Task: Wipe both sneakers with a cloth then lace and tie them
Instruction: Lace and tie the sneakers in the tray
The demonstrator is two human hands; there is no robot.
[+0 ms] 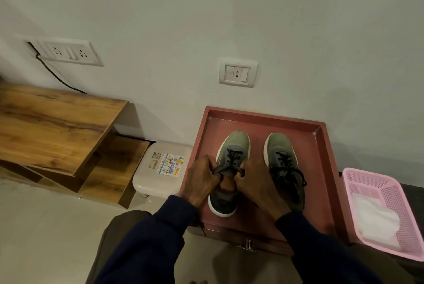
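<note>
Two olive-green sneakers with white soles stand side by side, toes toward the wall, on a reddish tray-topped cabinet (321, 169). Over the left sneaker (236, 143), my left hand (200, 180) and my right hand (257, 182) each pinch a strand of its black lace (227, 167) and hold it taut above the tongue. The right sneaker (281, 146) stands free, its black laces lying loose across its top and side. A white cloth (376, 221) lies in the pink basket on the right.
A pink mesh basket (394, 192) sits right of the cabinet. A small white stool (158, 169) with stickers stands to its left, beside a wooden stepped shelf (57, 127). Wall sockets (237, 73) sit above; a black cable runs from the left one.
</note>
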